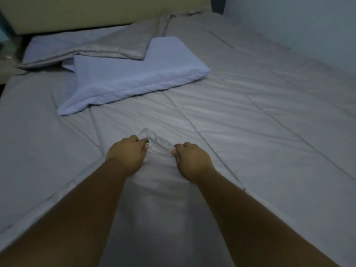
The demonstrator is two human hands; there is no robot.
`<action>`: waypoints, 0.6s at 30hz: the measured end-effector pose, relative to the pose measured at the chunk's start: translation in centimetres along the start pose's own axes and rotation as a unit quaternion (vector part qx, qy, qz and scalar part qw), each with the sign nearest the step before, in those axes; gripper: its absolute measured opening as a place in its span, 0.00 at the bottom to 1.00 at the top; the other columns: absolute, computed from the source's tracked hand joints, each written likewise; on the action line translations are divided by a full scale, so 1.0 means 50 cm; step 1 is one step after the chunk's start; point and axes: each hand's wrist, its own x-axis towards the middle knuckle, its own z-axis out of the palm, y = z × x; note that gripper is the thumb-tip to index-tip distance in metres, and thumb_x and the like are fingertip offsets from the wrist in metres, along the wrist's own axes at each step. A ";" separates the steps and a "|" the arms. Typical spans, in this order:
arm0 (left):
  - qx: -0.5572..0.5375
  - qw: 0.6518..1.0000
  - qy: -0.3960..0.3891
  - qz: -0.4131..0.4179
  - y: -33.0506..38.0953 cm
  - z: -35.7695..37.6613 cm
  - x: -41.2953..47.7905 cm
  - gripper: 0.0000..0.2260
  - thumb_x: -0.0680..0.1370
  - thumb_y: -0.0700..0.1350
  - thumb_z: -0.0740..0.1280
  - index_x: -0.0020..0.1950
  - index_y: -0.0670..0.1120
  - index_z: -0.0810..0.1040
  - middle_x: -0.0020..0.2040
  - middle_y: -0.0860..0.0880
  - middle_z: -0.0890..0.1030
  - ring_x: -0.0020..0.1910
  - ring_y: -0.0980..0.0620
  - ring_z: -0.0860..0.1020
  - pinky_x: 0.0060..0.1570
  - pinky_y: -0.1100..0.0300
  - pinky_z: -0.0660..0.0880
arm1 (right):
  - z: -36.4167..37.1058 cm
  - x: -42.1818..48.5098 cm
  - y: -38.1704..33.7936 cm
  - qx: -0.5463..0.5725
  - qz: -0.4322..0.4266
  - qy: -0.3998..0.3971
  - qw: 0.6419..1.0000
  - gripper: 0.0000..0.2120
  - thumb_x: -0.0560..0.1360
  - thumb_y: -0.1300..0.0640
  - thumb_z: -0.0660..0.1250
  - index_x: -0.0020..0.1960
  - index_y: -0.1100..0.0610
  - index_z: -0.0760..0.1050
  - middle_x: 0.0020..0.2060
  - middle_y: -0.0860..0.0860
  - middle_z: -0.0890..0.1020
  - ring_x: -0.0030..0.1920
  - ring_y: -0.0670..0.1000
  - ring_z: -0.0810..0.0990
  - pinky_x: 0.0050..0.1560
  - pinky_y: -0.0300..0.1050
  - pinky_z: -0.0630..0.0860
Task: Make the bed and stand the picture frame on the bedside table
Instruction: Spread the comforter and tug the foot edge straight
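Note:
A grey quilted blanket [250, 105] covers most of the bed. Near its middle my left hand [127, 155] and my right hand [192, 160] each pinch a raised fold of the blanket [156, 140], fingers closed on the fabric. A pale blue pillow [134, 79] lies askew on the blanket toward the head of the bed. Behind it the blanket's top corner [107, 49] is folded back over the pale blue sheet [48, 45]. No picture frame is in view.
A beige padded headboard [86, 12] runs along the top. A pale wall [298, 22] borders the bed on the right. At the far left edge sits a dim, blurred piece of furniture [5, 54].

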 end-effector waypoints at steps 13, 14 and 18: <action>0.040 0.998 -0.028 -0.027 0.005 -0.109 -0.423 0.19 0.82 0.52 0.49 0.65 0.48 0.74 0.58 0.42 0.77 0.56 0.41 0.76 0.54 0.52 0.71 | -0.042 -0.346 -0.170 0.047 -0.039 0.005 0.998 0.18 0.81 0.49 0.52 0.61 0.57 0.73 0.55 0.58 0.78 0.56 0.60 0.75 0.55 0.47 0.71; 0.045 0.998 -0.043 -0.032 0.009 -0.109 -0.466 0.19 0.82 0.52 0.49 0.64 0.47 0.74 0.58 0.42 0.77 0.56 0.41 0.76 0.54 0.53 0.71 | -0.038 -0.383 -0.184 0.053 -0.042 -0.007 0.998 0.18 0.81 0.49 0.53 0.60 0.57 0.74 0.55 0.59 0.78 0.56 0.60 0.76 0.55 0.47 0.70; 0.061 0.985 -0.157 -0.031 0.014 -0.127 -0.612 0.19 0.82 0.53 0.50 0.63 0.48 0.75 0.62 0.44 0.77 0.60 0.44 0.75 0.58 0.54 0.70 | -0.038 -0.529 -0.243 0.116 -0.026 -0.126 0.985 0.18 0.81 0.48 0.54 0.59 0.58 0.75 0.56 0.60 0.79 0.57 0.60 0.76 0.56 0.46 0.70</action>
